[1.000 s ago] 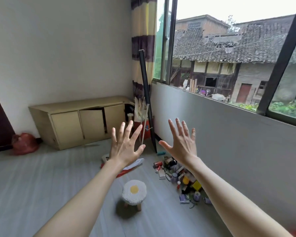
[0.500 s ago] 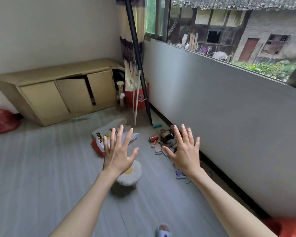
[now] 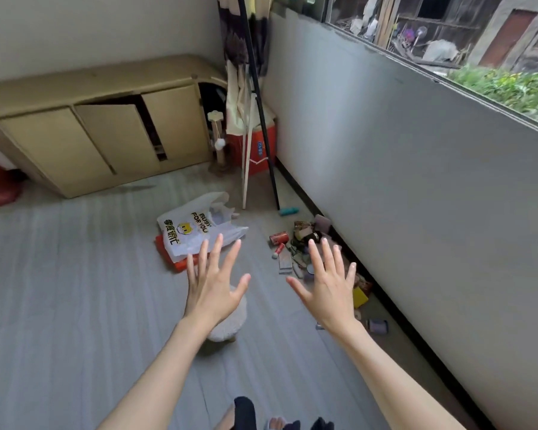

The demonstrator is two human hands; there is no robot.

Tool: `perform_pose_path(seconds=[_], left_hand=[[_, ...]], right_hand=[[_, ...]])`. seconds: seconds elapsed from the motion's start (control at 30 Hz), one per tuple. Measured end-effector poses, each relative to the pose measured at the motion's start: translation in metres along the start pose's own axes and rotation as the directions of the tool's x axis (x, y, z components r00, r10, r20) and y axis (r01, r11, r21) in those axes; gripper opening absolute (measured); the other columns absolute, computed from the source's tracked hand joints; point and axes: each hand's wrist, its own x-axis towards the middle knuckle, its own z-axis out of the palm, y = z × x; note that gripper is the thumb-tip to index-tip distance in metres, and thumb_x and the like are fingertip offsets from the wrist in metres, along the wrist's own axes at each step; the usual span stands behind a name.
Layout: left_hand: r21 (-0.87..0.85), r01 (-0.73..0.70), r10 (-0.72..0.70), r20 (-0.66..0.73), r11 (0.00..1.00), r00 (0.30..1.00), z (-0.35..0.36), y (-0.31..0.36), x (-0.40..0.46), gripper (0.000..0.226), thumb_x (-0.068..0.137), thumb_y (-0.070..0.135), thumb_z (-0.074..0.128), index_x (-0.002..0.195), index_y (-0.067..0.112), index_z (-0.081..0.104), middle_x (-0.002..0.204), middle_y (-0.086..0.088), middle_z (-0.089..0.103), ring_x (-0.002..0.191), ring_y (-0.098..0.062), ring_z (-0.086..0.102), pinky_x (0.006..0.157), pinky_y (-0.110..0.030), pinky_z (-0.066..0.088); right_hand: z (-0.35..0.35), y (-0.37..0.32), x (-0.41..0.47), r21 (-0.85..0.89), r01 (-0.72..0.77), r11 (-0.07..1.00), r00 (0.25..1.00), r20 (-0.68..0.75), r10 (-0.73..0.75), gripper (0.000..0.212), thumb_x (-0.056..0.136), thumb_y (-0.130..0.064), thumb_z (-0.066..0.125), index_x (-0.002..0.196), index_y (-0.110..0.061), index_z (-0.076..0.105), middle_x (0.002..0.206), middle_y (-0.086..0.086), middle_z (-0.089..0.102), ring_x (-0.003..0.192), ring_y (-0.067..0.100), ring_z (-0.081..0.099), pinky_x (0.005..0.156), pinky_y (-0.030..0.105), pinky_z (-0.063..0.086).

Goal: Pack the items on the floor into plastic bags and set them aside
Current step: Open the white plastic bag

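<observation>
Clutter [image 3: 305, 243] lies on the floor [image 3: 59, 290] in a strip along the foot of the right wall [image 3: 401, 181]; its long axis follows the baseboard, running from the teal piece [image 3: 289, 211] at the far end, past the red can [image 3: 278, 237], down to the yellow block [image 3: 359, 297] and the small jar [image 3: 378, 326] nearest you. Bags [image 3: 196, 232] lie flat, a white printed one over an orange one, left of the strip and well apart from it; nothing is packed yet.

Your left hand [image 3: 213, 293] has all fingers spread and straight, holding nothing; its fingertips point at the near edge of the bags. Your right hand [image 3: 328, 293] is likewise splayed and empty; it overlaps the middle of the strip in view, so some items behind it are hidden. Both hands look raised well above the floor, touching nothing.

Judgement: left is nearer the bags, right nearer the clutter; take a bag with the left first, then feed items with the right, working along the wall. Stool [image 3: 230, 324] sits below your left hand, between you and the bags; mind it when you crouch. Cabinet [image 3: 90, 135] stands at the far wall.
</observation>
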Motion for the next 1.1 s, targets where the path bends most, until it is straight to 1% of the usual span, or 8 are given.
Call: perform_pose_path(seconds=[0.1, 0.17, 0.37, 0.57, 0.73, 0.83, 0.9, 1.1], left_hand=[[-0.109, 0.158, -0.152, 0.06, 0.981, 0.987, 0.016, -0.001, 0.036, 0.066, 0.087, 0.054, 0.036, 0.145, 0.033, 0.013, 0.156, 0.0, -0.002, 0.142, -0.021, -0.011, 0.112, -0.047, -0.008], [-0.134, 0.17, -0.161, 0.075, 0.976, 0.984, 0.027, -0.003, 0.067, 0.068, 0.085, 0.056, 0.034, 0.145, 0.034, 0.014, 0.156, 0.0, -0.002, 0.142, -0.021, -0.011, 0.112, -0.047, -0.008], [-0.112, 0.086, -0.068, 0.16, 0.99, 0.985, 0.05, -0.024, 0.175, 0.064, 0.091, 0.051, 0.038, 0.145, 0.036, 0.008, 0.156, 0.002, -0.007, 0.141, -0.019, -0.017, 0.112, -0.046, -0.011], [-0.03, -0.01, 0.018, 0.278, 1.0, 0.961, 0.073, -0.036, 0.262, 0.065, 0.09, 0.057, 0.03, 0.146, 0.036, 0.004, 0.156, 0.002, -0.011, 0.14, -0.02, -0.019, 0.112, -0.048, -0.012], [-0.019, -0.093, 0.093, 0.402, 0.995, 0.911, 0.103, -0.027, 0.316, 0.073, 0.076, 0.069, 0.008, 0.143, 0.041, -0.003, 0.155, 0.003, -0.014, 0.139, -0.021, -0.023, 0.111, -0.049, -0.014], [-0.008, -0.106, 0.098, 0.439, 0.994, 0.893, 0.118, -0.02, 0.354, 0.066, 0.088, 0.062, 0.026, 0.145, 0.039, 0.001, 0.155, 0.001, -0.012, 0.14, -0.023, -0.021, 0.111, -0.05, -0.014], [0.014, -0.111, 0.093, 0.451, 0.994, 0.887, 0.126, -0.015, 0.377, 0.065, 0.09, 0.059, 0.028, 0.145, 0.038, 0.0, 0.155, 0.0, -0.013, 0.14, -0.023, -0.021, 0.111, -0.05, -0.014], [0.019, -0.109, 0.086, 0.487, 0.994, 0.869, 0.145, -0.006, 0.42, 0.079, 0.072, 0.069, 0.002, 0.145, 0.038, -0.001, 0.156, 0.0, -0.011, 0.14, -0.023, -0.021, 0.109, -0.049, -0.016]], right_hand=[[0.01, 0.011, 0.043, -0.025, -0.02, 0.999, 1.0, 0.011, 0.021, 0.08, 0.081, -0.063, 0.045, 0.146, -0.026, 0.016, 0.155, 0.005, 0.017, 0.144, 0.026, 0.01, 0.111, 0.059, 0.009], [0.017, 0.015, 0.075, -0.032, -0.035, 0.999, 0.999, 0.034, 0.036, 0.08, 0.083, -0.062, 0.046, 0.147, -0.027, 0.012, 0.156, 0.004, 0.013, 0.144, 0.024, 0.005, 0.111, 0.057, 0.006], [0.038, 0.019, 0.171, -0.058, -0.084, 0.995, 0.995, 0.044, 0.086, 0.079, 0.084, -0.06, 0.046, 0.147, -0.026, 0.012, 0.156, 0.004, 0.012, 0.145, 0.024, 0.004, 0.112, 0.058, 0.005], [0.058, 0.022, 0.242, -0.053, -0.177, 0.983, 0.98, 0.084, 0.18, 0.079, 0.086, -0.058, 0.045, 0.147, -0.027, 0.008, 0.157, 0.002, 0.009, 0.145, 0.022, 0.0, 0.112, 0.057, 0.003], [0.066, 0.046, 0.297, -0.025, -0.294, 0.956, 0.949, 0.114, 0.295, 0.078, 0.086, -0.057, 0.044, 0.147, -0.027, 0.007, 0.157, 0.0, 0.008, 0.145, 0.021, -0.001, 0.112, 0.056, 0.003], [0.069, 0.068, 0.332, -0.059, -0.311, 0.949, 0.935, 0.159, 0.316, 0.078, 0.087, -0.058, 0.042, 0.147, -0.027, 0.004, 0.157, 0.001, 0.004, 0.145, 0.02, -0.003, 0.113, 0.055, 0.0], [0.073, 0.078, 0.352, -0.076, -0.294, 0.953, 0.934, 0.187, 0.303, 0.077, 0.087, -0.058, 0.041, 0.147, -0.027, 0.003, 0.157, 0.001, 0.003, 0.144, 0.021, -0.004, 0.113, 0.054, -0.002], [0.095, 0.097, 0.401, -0.093, -0.277, 0.956, 0.922, 0.256, 0.291, 0.078, 0.087, -0.059, 0.04, 0.148, -0.028, 0.003, 0.157, 0.001, 0.005, 0.145, 0.021, -0.003, 0.113, 0.054, 0.0]])
